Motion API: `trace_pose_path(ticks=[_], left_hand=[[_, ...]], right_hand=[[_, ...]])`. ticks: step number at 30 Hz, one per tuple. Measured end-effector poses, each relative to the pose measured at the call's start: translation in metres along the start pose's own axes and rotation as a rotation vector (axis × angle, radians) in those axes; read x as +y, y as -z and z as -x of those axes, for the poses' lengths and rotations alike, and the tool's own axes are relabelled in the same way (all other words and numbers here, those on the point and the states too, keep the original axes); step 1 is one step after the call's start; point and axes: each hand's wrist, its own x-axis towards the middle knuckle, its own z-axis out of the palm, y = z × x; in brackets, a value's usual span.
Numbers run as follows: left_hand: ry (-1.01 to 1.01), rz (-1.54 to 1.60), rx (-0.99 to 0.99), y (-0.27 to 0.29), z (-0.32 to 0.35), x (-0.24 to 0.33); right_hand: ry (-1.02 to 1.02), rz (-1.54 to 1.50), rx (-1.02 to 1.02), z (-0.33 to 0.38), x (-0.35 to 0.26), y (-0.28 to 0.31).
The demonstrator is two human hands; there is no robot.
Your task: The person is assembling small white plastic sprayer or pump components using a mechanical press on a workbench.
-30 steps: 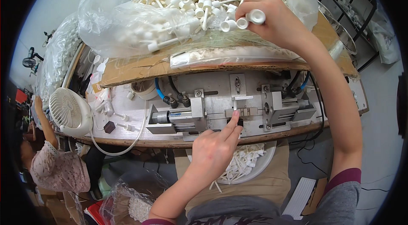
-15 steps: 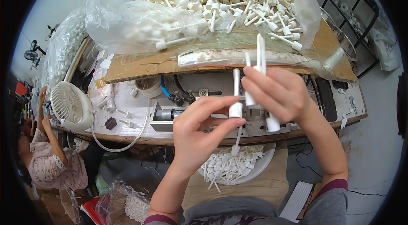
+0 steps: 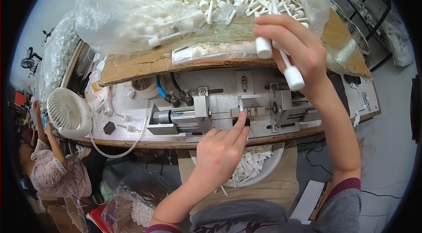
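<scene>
My left hand (image 3: pixel 222 154) reaches over a metal bench fixture (image 3: pixel 252 112), fingers closed together and index finger stretched forward. At its fingertip, a white stemmed cap (image 3: pixel 241 104) sits at the middle of the fixture, stem pointing away from me. My fingers hide its cap end and my thumb is out of sight. Higher up to the right, my right hand (image 3: pixel 301 52) is closed around several white stemmed caps. Two cap ends show below its fingers, one ribbed cap (image 3: pixel 294 78) hanging lowest.
A plastic bag (image 3: pixel 105 22) heaped with stemmed caps lies on cardboard (image 3: pixel 127 70) behind the fixture. A tub (image 3: pixel 277 167) of more white pieces rests at my lap. A white fan (image 3: pixel 70 112) stands left. Another person (image 3: pixel 52 167) sits at far left.
My left hand has lowered its stemmed cap from mid-air into the fixture. My right hand has moved up and away with its caps, uncovering the fixture.
</scene>
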Motion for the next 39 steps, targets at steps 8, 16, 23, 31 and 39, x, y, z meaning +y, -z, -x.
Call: trace_pose_path(ticks=[8,16,23,31,39], left_hand=[[0.094,0.167,0.009,0.005,0.0,-0.003],[0.258,0.793,0.224,0.026,-0.001,0.014],[0.087,0.223,0.103,0.01,0.011,0.005],[0.014,0.027,0.008,0.001,0.001,-0.002],[0.259,0.613,0.005,0.023,-0.005,0.013]], right_hand=[[0.116,0.029,-0.12,0.032,-0.052,0.028],[0.085,-0.031,-0.17,0.059,-0.086,0.025],[-0.124,-0.106,0.022,0.074,-0.078,0.031],[-0.234,-0.169,-0.053,0.073,-0.103,0.051],[-0.481,-0.417,-0.093,0.076,-0.128,0.063]])
